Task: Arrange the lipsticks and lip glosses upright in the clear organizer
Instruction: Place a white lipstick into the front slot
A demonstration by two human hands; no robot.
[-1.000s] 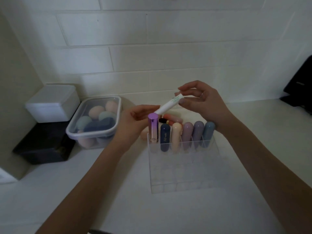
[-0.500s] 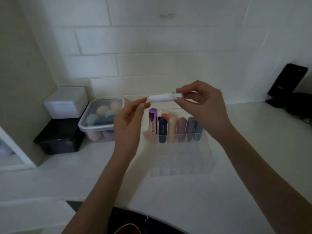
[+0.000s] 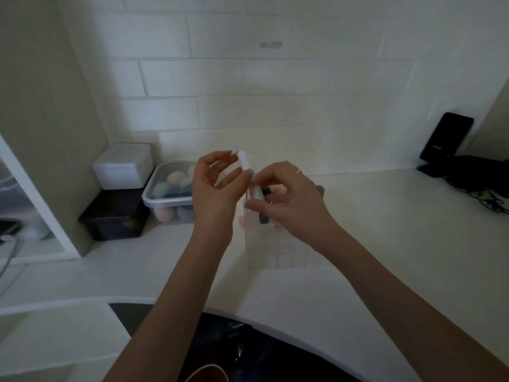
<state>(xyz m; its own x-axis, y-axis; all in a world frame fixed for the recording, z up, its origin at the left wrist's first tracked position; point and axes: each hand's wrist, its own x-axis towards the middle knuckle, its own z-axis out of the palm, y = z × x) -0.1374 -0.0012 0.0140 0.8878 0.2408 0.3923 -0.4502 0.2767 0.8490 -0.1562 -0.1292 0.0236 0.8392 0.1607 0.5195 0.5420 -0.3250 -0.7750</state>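
Note:
A white lip balm tube (image 3: pixel 243 160) stands nearly upright above the left back corner of the clear organizer (image 3: pixel 276 256). My left hand (image 3: pixel 212 188) pinches the tube near its top between thumb and fingers. My right hand (image 3: pixel 290 201) grips its lower end with curled fingers, just over the organizer's back row. Several lipsticks stand in that row, mostly hidden behind my right hand; a dark blue one (image 3: pixel 265 216) and a grey-blue cap (image 3: pixel 320 190) show. A purple lipstick edge (image 3: pixel 248 194) is visible beside the tube.
A clear lidded tub of makeup sponges (image 3: pixel 165 194) sits left of the organizer. Further left a white box (image 3: pixel 122 165) is stacked on a black box (image 3: pixel 113 216), against a cabinet wall. A black stand (image 3: pixel 446 139) and dark cables (image 3: pixel 480 179) lie at the right back.
The white tube has turned from lying level between my hands to nearly upright. Both hands have come closer together and dropped toward the organizer's back left corner.

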